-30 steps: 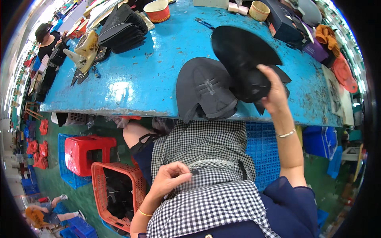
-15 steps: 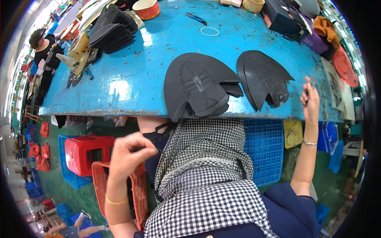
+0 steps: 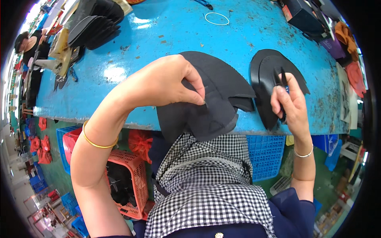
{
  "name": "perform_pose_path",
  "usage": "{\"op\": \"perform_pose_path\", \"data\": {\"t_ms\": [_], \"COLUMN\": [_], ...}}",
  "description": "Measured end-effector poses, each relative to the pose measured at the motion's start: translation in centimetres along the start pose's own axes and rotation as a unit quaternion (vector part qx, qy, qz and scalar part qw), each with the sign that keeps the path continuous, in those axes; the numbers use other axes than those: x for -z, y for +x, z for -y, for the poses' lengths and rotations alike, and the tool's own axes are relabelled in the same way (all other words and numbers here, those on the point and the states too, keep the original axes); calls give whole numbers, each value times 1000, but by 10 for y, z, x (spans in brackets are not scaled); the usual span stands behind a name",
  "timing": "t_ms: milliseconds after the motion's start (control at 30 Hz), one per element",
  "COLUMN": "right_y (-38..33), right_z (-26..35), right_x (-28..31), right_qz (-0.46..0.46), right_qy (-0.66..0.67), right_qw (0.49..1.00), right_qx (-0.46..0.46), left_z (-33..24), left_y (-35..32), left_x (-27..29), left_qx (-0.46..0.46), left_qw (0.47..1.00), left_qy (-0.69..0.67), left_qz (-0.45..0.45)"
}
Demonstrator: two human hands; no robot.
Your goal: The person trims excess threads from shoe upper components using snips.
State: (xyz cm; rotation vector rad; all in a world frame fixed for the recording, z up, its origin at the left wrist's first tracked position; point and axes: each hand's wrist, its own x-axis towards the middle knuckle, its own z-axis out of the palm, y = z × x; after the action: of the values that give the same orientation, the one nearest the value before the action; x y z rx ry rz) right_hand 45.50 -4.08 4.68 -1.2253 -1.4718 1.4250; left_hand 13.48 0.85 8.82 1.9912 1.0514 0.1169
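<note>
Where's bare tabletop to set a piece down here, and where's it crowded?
Free: the blue table between the stack of dark pieces at far left and the white ring; also the strip right of the second black piece. Crowded: the near edge, where the left hand pinches the black cut piece and the right hand holds a small tool.

Blue table [image 3: 166, 35], white ring [image 3: 217, 18] (far side), red basket [image 3: 133, 178], blue crate [image 3: 264, 154]
</note>
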Motion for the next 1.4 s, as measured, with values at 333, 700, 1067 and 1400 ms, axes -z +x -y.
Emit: {"op": "perform_pose_path", "data": {"t_ms": [333,700,1067,1400], "right_y": [36,63,79,77], "right_z": [13,22,30,21], "right_x": [-39,-59,-56,-66], "right_qz": [151,269,322,209], "right_qy": [-170,-428,-423,-528], "right_qw": [968,832,811,760], "right_qx": [102,228,245,318], "left_z": [21,39,31,37], "left_y": [25,19,16,22], "left_x": [-6,-21,-21,0], "left_qx": [26,-81,-115,-87], "left_qw": [999,995,979,989], "left_qy": [-18,-7,118,109], "left_qz": [35,-52,-121,-51]}}
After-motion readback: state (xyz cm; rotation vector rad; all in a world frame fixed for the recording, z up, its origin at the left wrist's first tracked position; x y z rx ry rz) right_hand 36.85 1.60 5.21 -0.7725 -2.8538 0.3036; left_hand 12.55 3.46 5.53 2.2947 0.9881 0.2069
